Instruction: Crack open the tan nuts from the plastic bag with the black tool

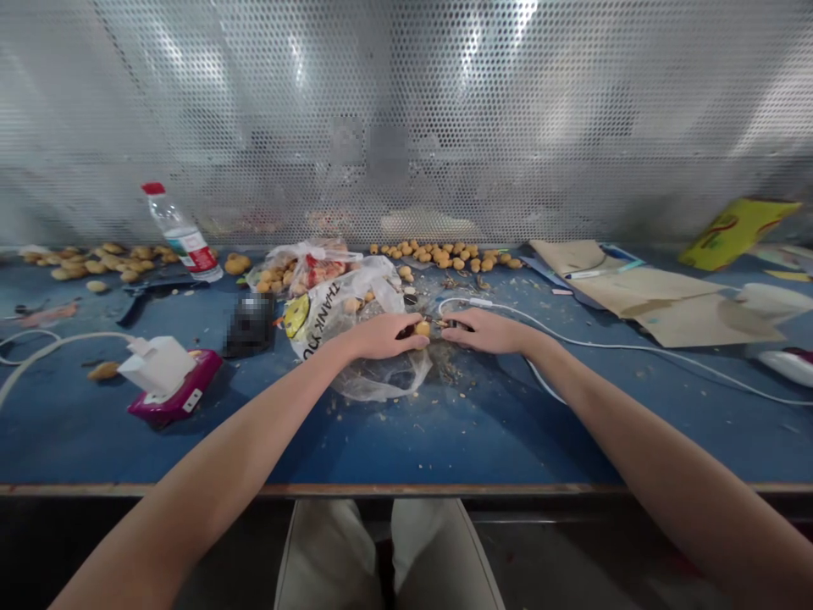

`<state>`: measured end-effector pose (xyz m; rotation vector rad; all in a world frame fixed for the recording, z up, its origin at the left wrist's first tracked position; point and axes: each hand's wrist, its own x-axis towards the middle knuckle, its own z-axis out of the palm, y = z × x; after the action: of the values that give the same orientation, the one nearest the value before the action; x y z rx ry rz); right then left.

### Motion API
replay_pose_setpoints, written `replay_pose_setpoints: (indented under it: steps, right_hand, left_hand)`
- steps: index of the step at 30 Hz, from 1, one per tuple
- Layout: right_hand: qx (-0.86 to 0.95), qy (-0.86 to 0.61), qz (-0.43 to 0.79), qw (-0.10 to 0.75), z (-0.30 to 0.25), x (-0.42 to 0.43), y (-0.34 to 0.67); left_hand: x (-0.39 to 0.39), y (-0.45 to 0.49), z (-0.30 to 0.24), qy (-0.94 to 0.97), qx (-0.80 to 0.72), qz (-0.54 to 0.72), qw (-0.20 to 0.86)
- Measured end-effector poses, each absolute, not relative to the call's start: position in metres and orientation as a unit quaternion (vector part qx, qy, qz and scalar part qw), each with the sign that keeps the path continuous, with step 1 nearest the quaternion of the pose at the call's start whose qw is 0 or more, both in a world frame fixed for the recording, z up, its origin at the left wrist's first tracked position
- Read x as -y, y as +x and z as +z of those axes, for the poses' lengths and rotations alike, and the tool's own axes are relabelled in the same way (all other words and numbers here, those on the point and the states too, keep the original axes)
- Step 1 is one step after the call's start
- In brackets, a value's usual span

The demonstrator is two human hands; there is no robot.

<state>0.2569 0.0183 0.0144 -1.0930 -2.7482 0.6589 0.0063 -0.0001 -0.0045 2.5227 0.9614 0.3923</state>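
My left hand (381, 335) rests on a clear plastic bag (374, 373) and pinches a small round yellow-brown fruit (422, 329) between thumb and fingers. My right hand (486, 330) lies just to the right of it with fingers curled over something dark on the blue table (445, 424); what it holds is hidden. Both hands nearly touch at the fruit. A white "THANK YOU" bag (330, 296) with more of these fruits stands behind the left hand.
Rows of the same fruits lie at the back centre (445, 252) and back left (95, 261). A water bottle (181, 233), a tissue box (166, 377), a white cable (635, 349), brown paper (641, 292) and a perforated metal wall (406, 110) surround the work spot.
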Motion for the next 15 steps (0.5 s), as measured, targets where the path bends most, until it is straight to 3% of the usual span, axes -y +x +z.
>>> replay_pose_setpoints:
  steps: [15]
  right_hand:
    - [0.915, -0.344, 0.203, 0.063, 0.007, -0.022, 0.252]
  left_hand:
    - [0.004, 0.007, -0.015, 0.893, -0.368, 0.194, 0.172]
